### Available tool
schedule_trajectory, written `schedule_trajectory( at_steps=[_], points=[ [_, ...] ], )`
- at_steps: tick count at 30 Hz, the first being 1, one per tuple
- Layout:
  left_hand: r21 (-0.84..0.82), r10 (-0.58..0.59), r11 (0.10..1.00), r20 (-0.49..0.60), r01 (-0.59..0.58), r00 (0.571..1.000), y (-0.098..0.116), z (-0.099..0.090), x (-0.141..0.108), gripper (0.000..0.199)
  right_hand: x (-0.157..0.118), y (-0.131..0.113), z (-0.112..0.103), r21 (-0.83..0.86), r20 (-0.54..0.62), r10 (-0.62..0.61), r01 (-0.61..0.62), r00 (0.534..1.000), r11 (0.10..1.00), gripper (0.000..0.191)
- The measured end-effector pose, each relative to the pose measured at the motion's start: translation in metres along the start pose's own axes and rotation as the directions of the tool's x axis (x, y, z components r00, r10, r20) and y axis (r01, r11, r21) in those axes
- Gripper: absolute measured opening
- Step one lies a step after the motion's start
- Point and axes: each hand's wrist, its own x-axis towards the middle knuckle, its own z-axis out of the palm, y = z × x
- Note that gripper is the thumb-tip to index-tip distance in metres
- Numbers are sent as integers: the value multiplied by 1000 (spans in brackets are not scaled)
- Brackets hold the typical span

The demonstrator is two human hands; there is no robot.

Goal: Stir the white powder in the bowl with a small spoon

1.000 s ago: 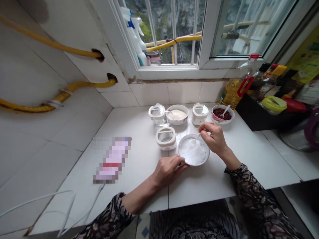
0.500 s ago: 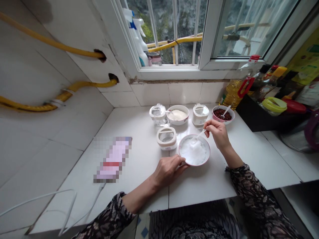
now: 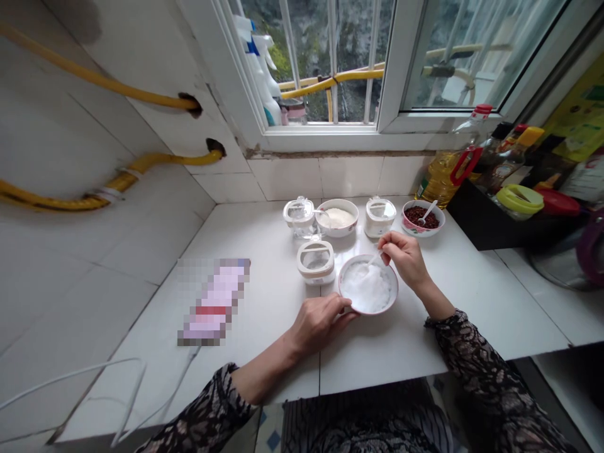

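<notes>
My left hand (image 3: 321, 321) grips the near left rim of a bowl (image 3: 394, 296) that holds fine white grains (image 3: 370, 289). Pinched in my right hand (image 3: 403, 257) is a small white spoon (image 3: 376, 257), its tip down in the grains. Just left of this bowl stands a clear jar with a pale-rimmed lid (image 3: 315, 263). Behind are a second clear jar (image 3: 299, 217), a bowl of off-white grains (image 3: 338, 218) and a third jar (image 3: 380, 217). A bowl of dark red bits (image 3: 423, 218) with a white spoon in it is at the back right.
A blurred-out phone-like slab (image 3: 214, 302) with a white cable (image 3: 182, 377) lies on the left. At right, an oil bottle (image 3: 441, 173) stands beside a black rack (image 3: 491, 217) of bottles and lidded jars. A barred window (image 3: 330, 69) is behind the white tiled counter (image 3: 264, 277).
My right hand has shifted slightly left and down with the spoon, whose tip sits deeper in the white grains. My left hand and the bowl have stayed put.
</notes>
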Motion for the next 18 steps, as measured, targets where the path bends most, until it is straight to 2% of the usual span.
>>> schedule_trajectory(
  at_steps=[4,7,9,11,13,15,18],
  points=[
    [-2,1,1000,2,-1,1000,0,0,1,11,5,0,-1,183,-12,102,-98,995,978,10],
    [-1,7,1000,1,-7,1000,0,0,1,10,6,-1,-1,211,8,128,-126,992,969,10],
    [2,7,1000,-6,-7,1000,0,0,1,10,5,-2,-2,188,-9,104,-100,995,977,10],
    [5,7,1000,-10,-7,1000,0,0,1,11,4,-4,-6,102,-52,21,-15,998,995,10],
    [9,10,1000,-9,-10,1000,0,0,1,12,2,-6,-12,-80,-96,-138,130,986,988,11],
    [13,15,1000,-8,-15,1000,1,-1,2,12,1,-9,-17,-301,-72,-325,290,943,908,13],
    [24,15,1000,-4,-14,1000,1,-1,2,12,-2,-10,-18,-472,108,-503,490,857,733,15]
  ],
)
